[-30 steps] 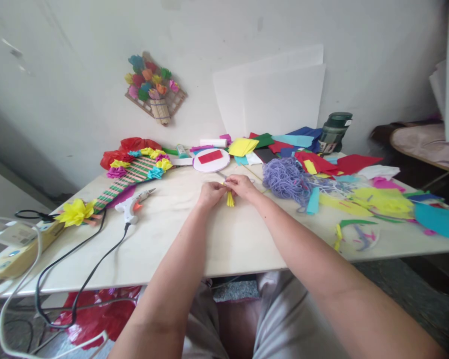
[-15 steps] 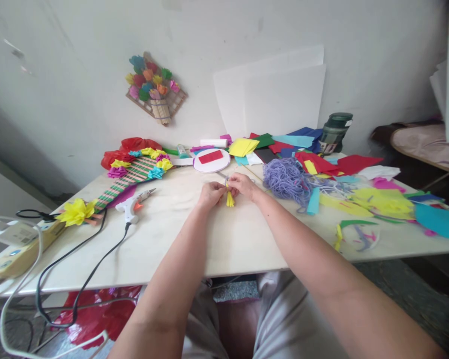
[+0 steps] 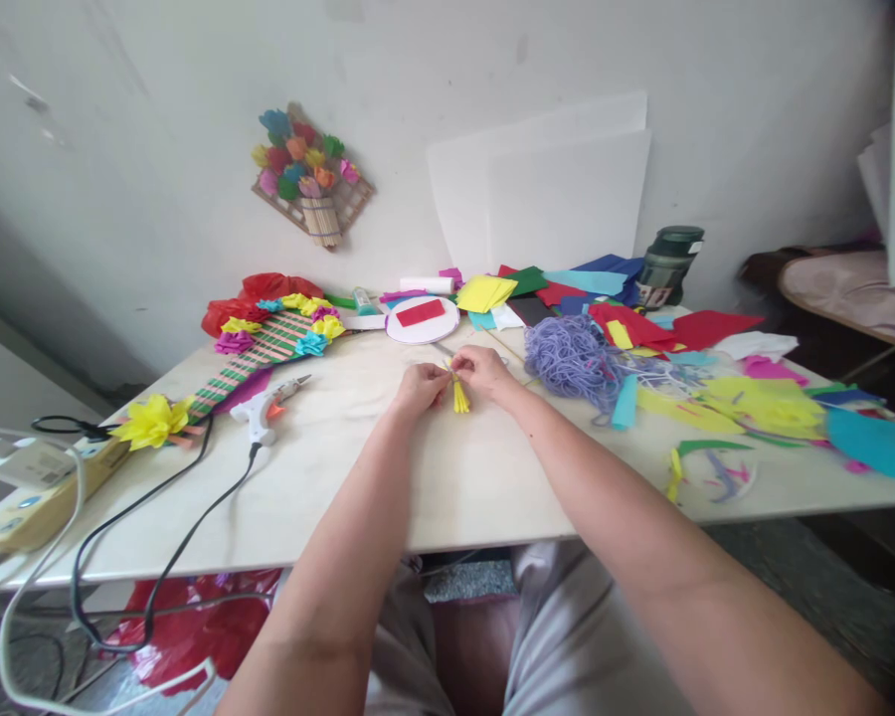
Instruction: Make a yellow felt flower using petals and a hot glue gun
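1. A cream plastic device (image 3: 22, 502) with white cables lies at the table's 9 o'clock edge; a thin black cord (image 3: 156, 517) loops away from it in a long curve.
2. A yellow crepe-paper flower (image 3: 149, 422), ruffled and round, sits at the near end of a slatted panel (image 3: 258, 353) of green and pink strips, rimmed with small paper rosettes.
3. A white hot glue gun (image 3: 265, 410) with an orange trigger lies on its side toward 10 o'clock from the hands.
4. The left hand (image 3: 418, 386) is closed in a narrow pinch on the top of a yellow paper tassel (image 3: 459, 398), a small bundle of thin cut strips hanging down over the pale, smooth tabletop (image 3: 454, 477).
5. The right hand (image 3: 481, 372) pinches the same tassel head from the other side, its fingers curled tight; the tassel sits between the two hands at table centre.
6. At 12 o'clock from the hands lies a white round disc (image 3: 422, 320) with a red rectangle on it.
7. At 2 o'clock, a fluffy tangle of lilac yarn (image 3: 571, 356).
8. Farther right, flat sheets and scraps of coloured paper (image 3: 761, 403) in red, blue, yellow and turquoise are strewn about, with a dark green flask (image 3: 667, 264) upright behind them.
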The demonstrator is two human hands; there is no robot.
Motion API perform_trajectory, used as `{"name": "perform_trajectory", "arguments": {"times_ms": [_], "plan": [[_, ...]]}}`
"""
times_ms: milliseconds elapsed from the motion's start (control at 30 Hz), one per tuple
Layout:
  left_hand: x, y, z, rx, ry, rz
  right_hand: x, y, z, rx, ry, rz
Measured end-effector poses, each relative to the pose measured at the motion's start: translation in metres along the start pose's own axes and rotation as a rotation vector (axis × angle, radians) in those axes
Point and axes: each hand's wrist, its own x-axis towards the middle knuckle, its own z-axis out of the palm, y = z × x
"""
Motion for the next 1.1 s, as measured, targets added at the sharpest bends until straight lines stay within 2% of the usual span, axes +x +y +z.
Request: {"name": "perform_trajectory", "arguments": {"times_ms": [200, 667, 867, 1100], "plan": [[-0.001, 0.0, 0.0, 0.006, -0.054, 0.032, -0.003, -0.005, 0.0, -0.202, 0.014, -0.064], [0.0, -0.002, -0.001, 0.007, -0.114, 0.07, -0.001, 0.0, -0.005, -0.229, -0.058, -0.097], [0.001, -0.004, -0.001, -0.003, -0.091, 0.06, -0.001, -0.003, -0.009, -0.179, -0.087, -0.032], [0.003, -0.007, -0.002, 0.03, -0.074, 0.075, 0.0, -0.004, -0.011, -0.091, -0.179, 0.07]]}}
